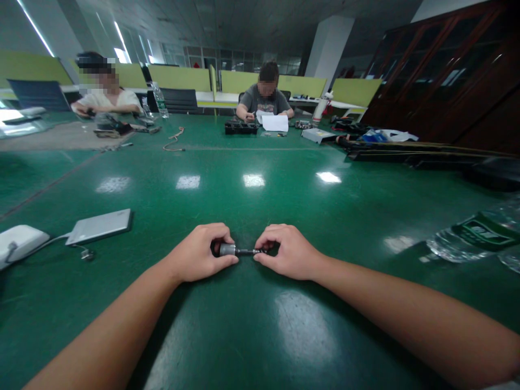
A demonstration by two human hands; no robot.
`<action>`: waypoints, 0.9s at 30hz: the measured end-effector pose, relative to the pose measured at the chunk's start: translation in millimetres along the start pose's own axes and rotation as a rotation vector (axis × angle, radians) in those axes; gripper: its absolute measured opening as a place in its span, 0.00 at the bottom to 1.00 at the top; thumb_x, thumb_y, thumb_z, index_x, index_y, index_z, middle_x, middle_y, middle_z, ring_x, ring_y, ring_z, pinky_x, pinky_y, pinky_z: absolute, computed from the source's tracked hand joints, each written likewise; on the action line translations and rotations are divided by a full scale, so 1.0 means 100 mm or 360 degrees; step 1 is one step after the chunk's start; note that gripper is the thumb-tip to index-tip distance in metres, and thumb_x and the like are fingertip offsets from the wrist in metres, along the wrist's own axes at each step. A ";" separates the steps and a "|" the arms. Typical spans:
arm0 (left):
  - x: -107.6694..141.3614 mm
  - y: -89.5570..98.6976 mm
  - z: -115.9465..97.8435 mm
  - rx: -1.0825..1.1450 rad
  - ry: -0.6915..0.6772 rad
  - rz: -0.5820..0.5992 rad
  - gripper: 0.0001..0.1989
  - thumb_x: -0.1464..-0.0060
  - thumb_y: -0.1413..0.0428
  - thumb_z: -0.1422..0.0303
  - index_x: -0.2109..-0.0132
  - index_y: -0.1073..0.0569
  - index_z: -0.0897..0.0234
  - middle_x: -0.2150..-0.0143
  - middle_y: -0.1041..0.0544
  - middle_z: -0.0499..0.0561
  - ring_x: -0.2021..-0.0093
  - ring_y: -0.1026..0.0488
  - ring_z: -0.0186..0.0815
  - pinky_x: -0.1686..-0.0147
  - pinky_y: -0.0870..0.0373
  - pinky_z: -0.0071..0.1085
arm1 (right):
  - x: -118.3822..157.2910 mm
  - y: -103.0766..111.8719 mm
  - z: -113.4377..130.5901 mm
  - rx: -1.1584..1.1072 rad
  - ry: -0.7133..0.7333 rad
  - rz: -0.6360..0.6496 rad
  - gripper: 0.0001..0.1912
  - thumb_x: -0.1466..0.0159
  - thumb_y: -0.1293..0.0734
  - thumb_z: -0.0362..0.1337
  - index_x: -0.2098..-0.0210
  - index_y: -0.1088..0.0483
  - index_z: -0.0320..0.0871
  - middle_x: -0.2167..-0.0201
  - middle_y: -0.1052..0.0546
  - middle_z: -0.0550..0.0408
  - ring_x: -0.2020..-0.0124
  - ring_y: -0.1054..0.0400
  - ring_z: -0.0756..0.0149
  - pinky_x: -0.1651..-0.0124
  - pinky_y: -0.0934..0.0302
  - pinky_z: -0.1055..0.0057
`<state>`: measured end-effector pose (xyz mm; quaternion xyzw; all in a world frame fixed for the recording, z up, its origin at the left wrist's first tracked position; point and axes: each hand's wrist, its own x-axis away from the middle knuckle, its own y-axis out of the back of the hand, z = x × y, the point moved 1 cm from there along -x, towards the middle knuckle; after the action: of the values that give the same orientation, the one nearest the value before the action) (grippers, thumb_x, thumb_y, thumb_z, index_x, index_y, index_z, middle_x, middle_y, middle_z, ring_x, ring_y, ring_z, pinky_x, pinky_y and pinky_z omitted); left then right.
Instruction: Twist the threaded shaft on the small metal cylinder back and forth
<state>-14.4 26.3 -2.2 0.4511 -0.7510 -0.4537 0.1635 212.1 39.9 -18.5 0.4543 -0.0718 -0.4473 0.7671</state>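
Just above the green tabletop, in the middle of the head view, is a small silver metal cylinder (227, 249) with a thin dark shaft (246, 252) pointing right. I cannot make out its exact kind. My left hand (205, 252) curls its thumb and fingers around the cylinder end. The far tip of the shaft is pinched between the thumb and fingers of my right hand (286, 252), which partly hide it. The piece lies level between both hands.
On the left lie a silver flat box (99, 226) with a cable and a white device (20, 244). Clear plastic bottles (475, 235) lie at right. Across the green table (227, 200) sit two people, near a black tray (241, 127), papers (275, 123) and a cord (174, 141).
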 end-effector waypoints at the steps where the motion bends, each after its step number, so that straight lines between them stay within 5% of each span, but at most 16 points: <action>1: 0.00 0.00 0.00 -0.0003 0.0001 -0.0001 0.09 0.49 0.38 0.66 0.66 0.29 0.65 0.70 0.31 0.46 0.70 0.34 0.32 0.69 0.40 0.28 | 0.00 0.00 0.00 0.0000 -0.0002 0.0002 0.03 0.46 0.28 0.33 0.70 0.24 0.42 0.74 0.24 0.57 0.71 0.32 0.69 0.65 0.40 0.71; 27: 0.00 0.03 0.06 -0.0005 0.0042 -0.0032 0.10 0.49 0.38 0.64 0.66 0.28 0.65 0.70 0.29 0.47 0.70 0.33 0.33 0.68 0.39 0.29 | 0.01 0.03 -0.01 0.0036 -0.0090 0.0001 0.02 0.46 0.28 0.33 0.71 0.24 0.42 0.75 0.25 0.57 0.72 0.33 0.69 0.67 0.41 0.72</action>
<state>-19.7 29.6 -3.0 0.4644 -0.7434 -0.4504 0.1696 214.8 40.3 -17.0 0.4500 -0.0985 -0.4589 0.7597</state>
